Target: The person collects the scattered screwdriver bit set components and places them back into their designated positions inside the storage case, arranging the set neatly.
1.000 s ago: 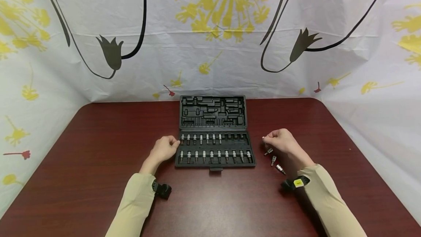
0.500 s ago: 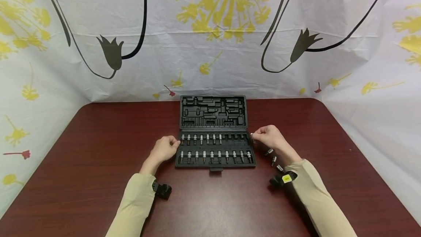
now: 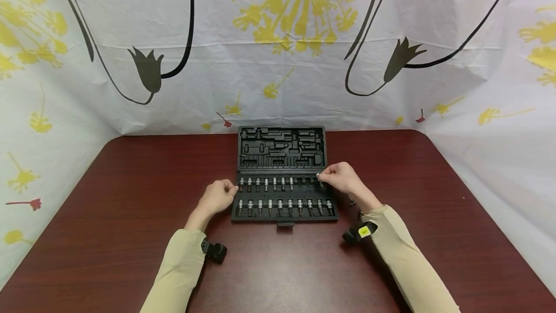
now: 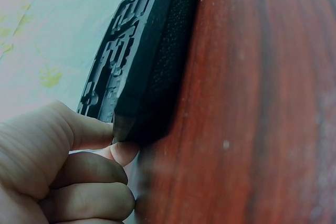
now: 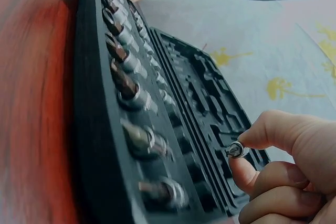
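Reaching forward with both sleeves (image 3: 167, 274) over the dark red table (image 3: 278, 274). Just past the right sleeve, can make out at least two loose bits (image 3: 360, 215), partly hidden by the arm. Farther in, can count ten bits in the front row (image 3: 280, 207) of the open black case (image 3: 278, 195). At its left side, pinching the edge between thumb and finger of the left hand (image 3: 215, 196), likely steadying it. Level with the back row (image 3: 274, 184), filled on the left and bare toward the right, pinching one small bit (image 5: 235, 150) in the right hand (image 3: 341, 177), over that row's right end; cannot tell whether touching the tray. Seems to be refilling the case piece by piece. Next, would need to match bit to bare slot, turn tip nearward like the others, lay it in and press before letting go. Farthest back, can see the moulded lid (image 3: 282, 147), then a patterned curtain (image 3: 195, 110).
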A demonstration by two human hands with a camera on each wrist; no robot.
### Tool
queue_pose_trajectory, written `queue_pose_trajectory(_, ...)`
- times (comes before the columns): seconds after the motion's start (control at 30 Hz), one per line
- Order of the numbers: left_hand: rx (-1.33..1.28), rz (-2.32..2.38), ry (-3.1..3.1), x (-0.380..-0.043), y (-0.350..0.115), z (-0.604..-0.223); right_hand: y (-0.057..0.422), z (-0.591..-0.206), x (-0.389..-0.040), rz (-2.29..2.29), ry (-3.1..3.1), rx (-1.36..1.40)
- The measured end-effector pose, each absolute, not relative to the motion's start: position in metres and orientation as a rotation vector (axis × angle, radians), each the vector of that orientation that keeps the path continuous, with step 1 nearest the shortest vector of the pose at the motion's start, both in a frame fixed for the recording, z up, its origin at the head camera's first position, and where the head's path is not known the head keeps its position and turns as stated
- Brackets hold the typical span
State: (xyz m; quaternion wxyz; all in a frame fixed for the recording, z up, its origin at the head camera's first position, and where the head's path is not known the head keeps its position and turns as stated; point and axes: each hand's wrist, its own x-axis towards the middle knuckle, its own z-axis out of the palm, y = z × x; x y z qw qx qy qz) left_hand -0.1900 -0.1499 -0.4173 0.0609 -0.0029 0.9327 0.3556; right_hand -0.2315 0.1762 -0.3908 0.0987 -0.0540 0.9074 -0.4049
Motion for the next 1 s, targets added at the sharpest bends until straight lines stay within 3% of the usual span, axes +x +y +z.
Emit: queue_pose_trajectory(1.0,-0.029,1.058,2.801,-0.191,-0.150,-0.417,0.130,-0.395,-0.240,-1.061,2.730,-0.219)
